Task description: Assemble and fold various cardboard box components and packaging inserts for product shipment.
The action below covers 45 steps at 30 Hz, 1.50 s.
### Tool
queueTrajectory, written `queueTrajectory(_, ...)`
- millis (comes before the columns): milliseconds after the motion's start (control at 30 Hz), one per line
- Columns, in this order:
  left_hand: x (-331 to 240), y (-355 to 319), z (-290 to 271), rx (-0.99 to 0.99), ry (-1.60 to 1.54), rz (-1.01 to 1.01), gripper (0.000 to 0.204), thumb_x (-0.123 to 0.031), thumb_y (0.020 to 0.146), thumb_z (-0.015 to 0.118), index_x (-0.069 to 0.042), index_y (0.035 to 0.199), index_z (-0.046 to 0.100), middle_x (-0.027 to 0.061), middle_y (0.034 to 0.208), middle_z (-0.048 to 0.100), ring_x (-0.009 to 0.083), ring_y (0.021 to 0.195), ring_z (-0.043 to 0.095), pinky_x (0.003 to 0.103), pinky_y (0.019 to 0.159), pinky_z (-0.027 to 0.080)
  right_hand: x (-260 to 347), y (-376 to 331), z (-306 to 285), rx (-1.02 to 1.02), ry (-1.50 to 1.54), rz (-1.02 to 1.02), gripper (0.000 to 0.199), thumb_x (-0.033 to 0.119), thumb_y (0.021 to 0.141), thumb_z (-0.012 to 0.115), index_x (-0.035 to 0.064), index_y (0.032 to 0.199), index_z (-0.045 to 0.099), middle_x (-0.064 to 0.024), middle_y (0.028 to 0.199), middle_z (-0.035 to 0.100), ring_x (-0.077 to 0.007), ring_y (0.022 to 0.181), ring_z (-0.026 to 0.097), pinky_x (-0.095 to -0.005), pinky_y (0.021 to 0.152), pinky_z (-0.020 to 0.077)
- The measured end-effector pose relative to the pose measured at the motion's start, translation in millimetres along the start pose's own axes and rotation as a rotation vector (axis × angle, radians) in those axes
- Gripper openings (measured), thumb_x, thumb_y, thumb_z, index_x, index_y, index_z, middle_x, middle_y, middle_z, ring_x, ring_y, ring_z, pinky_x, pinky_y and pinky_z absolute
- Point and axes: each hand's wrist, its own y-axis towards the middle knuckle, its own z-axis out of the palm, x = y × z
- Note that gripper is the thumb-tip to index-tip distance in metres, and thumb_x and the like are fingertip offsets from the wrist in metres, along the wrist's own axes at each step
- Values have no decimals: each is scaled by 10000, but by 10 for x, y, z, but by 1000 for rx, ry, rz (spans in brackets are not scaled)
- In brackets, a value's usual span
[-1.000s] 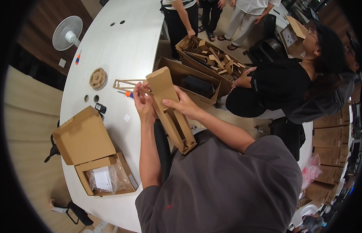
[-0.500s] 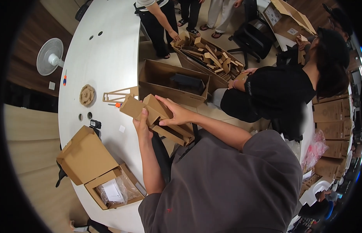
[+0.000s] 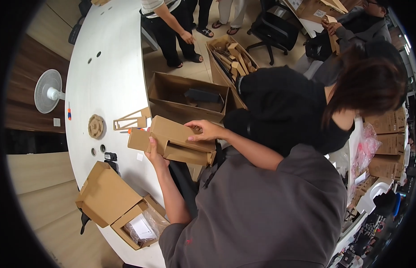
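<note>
I hold a folded brown cardboard insert [image 3: 170, 140] over the edge of a long white table [image 3: 105, 76]. My left hand [image 3: 153, 154] grips its lower left end from below. My right hand [image 3: 207, 130] clasps its upper right edge, fingers curled over the top. The piece lies roughly level, with a notch cut into its near side.
An open brown box [image 3: 116, 207] with a plastic bag inside sits on the table near me. A cardboard frame cut-out [image 3: 132, 119] and round cardboard disc [image 3: 96, 126] lie further on. On the floor stands an open box [image 3: 188, 96]. A person in black [image 3: 297, 102] crouches at right; others stand beyond.
The cardboard insert has been turned from upright and tilted to nearly level, and both hands have shifted along it. My head has moved, so the table appears further left.
</note>
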Motion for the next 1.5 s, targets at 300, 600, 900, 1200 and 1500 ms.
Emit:
queueTrajectory(300,-230,-68,-212,81,187,184,467,-208,963,585,2,1366,480,145,1298,554,236,1101,601,352,900,526,-174,299,-86,-394,518,279,544,325,867,726,-7,1264,557,-49,1004,629,-97,818,609,-233,680,499)
queueTrajectory(600,-58,-547,-640,-127,205,58,549,-206,926,635,-4,1394,432,158,1327,526,261,1151,571,422,942,526,-679,-411,-48,-685,545,314,505,347,870,719,-4,1210,591,-31,925,655,-95,799,613,-234,648,484)
queueTrajectory(900,-112,-967,-1231,-62,78,49,503,-278,940,596,4,1344,494,159,1272,561,271,1107,601,422,899,554,-537,-1199,645,-859,420,313,379,312,882,701,13,1107,643,-16,853,647,-84,723,606,-231,598,477)
queueTrajectory(1200,-132,-1542,-1330,95,-64,-23,535,-256,938,604,3,1375,440,160,1307,526,279,1149,568,437,939,526,18,-2081,1750,-602,166,178,450,343,890,683,18,1194,612,-95,1000,683,-169,930,630,-307,840,501)
queueTrajectory(1500,-419,-1814,-1200,538,36,-43,573,-307,969,501,-3,1433,357,188,1357,478,297,1160,556,437,940,512,809,-2710,2185,-373,-105,155,658,472,707,813,-6,1085,565,-160,973,669,-276,898,647,-374,776,499)
